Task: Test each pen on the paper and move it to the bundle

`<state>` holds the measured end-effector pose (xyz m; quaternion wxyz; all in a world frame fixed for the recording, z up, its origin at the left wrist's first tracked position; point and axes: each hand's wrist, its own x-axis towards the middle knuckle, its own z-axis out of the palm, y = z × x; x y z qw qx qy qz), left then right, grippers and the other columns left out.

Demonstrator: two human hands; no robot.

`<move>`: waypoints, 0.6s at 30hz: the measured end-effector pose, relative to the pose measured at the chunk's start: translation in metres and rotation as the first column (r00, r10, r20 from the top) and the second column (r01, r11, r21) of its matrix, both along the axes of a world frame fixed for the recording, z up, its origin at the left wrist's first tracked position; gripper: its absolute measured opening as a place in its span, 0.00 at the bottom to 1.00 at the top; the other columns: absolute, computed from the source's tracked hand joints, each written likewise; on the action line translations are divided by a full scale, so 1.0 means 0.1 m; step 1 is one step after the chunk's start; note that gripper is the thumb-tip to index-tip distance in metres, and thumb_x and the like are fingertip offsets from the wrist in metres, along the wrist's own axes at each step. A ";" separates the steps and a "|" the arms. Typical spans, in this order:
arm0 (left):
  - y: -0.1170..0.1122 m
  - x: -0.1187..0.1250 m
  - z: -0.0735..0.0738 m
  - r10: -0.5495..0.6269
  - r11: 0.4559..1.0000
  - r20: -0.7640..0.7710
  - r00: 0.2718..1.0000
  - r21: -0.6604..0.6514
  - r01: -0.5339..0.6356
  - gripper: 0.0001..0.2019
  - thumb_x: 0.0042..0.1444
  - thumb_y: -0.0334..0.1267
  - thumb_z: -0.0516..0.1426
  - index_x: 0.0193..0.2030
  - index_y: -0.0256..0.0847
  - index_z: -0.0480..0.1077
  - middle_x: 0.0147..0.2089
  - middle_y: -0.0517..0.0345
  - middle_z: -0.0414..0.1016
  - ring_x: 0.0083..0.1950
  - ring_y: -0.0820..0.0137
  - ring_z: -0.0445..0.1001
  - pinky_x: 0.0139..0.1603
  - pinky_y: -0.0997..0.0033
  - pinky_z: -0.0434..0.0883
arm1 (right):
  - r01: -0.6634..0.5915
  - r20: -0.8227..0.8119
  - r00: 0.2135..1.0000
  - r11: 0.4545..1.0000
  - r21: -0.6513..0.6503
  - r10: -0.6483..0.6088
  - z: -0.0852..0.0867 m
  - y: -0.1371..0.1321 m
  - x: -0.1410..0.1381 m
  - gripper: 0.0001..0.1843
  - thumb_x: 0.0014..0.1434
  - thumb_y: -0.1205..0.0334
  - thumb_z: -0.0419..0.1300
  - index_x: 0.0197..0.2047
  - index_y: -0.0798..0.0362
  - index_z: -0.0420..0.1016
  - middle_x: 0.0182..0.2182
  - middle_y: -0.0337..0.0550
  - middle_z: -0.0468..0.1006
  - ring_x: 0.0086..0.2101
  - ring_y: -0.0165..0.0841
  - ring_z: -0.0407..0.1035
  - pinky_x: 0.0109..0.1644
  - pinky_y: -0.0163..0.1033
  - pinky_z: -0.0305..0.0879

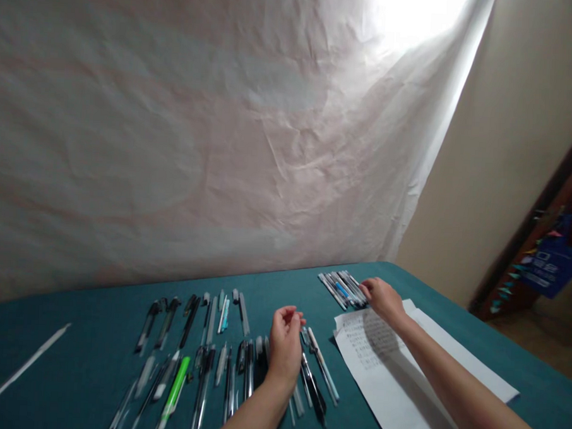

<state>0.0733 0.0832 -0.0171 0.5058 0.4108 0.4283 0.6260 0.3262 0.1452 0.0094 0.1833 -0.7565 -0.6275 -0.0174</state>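
Observation:
My right hand (381,299) reaches to the back right of the table. Its bent fingers are together at the right edge of a tight row of pens (337,289), one with a blue part; what is between the fingertips is hidden. My left hand (286,344) hovers over the rows of spread-out pens, its fingers loosely curled and nothing visible in them. Just right of it lie a white pen (323,365) and a dark pen (313,383). A green highlighter (174,393) lies further left among several clear and black pens (203,388).
Sheets of white paper (378,376), one with handwriting, lie under my right forearm. A thin white strip (30,361) is at the far left of the green tabletop (96,320). A pale cloth (199,141) hangs behind. A blue bag (552,264) hangs at the right.

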 end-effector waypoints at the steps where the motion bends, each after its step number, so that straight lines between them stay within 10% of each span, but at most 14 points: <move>1: 0.01 0.00 0.01 0.003 1.000 0.002 1.000 0.003 -0.003 0.09 0.52 0.38 0.53 0.39 0.37 0.63 0.37 0.52 0.70 0.36 0.70 0.72 0.39 0.69 0.66 | -0.046 -0.017 0.999 0.999 0.012 0.046 0.01 -0.08 -0.11 0.15 0.59 0.55 0.48 0.40 0.52 0.72 0.37 0.49 0.75 0.38 0.36 0.69 0.35 0.34 0.57; 8: -0.02 -0.01 0.15 0.025 1.000 0.000 1.000 0.004 -0.025 0.11 0.51 0.39 0.54 0.40 0.37 0.62 0.35 0.56 0.67 0.31 0.73 0.69 0.36 0.71 0.66 | -0.477 -0.331 0.825 0.879 0.027 0.458 -0.08 -0.84 -0.91 0.10 0.54 0.56 0.54 0.37 0.53 0.63 0.26 0.39 0.73 0.25 0.30 0.66 0.28 0.32 0.56; 18: -0.31 -0.15 0.08 -0.135 0.979 -0.261 0.956 0.112 0.169 0.10 0.54 0.41 0.52 0.41 0.39 0.62 0.36 0.59 0.67 0.33 0.72 0.68 0.37 0.71 0.66 | -0.400 -0.278 0.888 0.913 -0.076 0.366 -0.19 -1.08 -1.19 0.18 0.47 0.66 0.55 0.43 0.52 0.58 0.27 0.40 0.72 0.27 0.32 0.67 0.29 0.32 0.52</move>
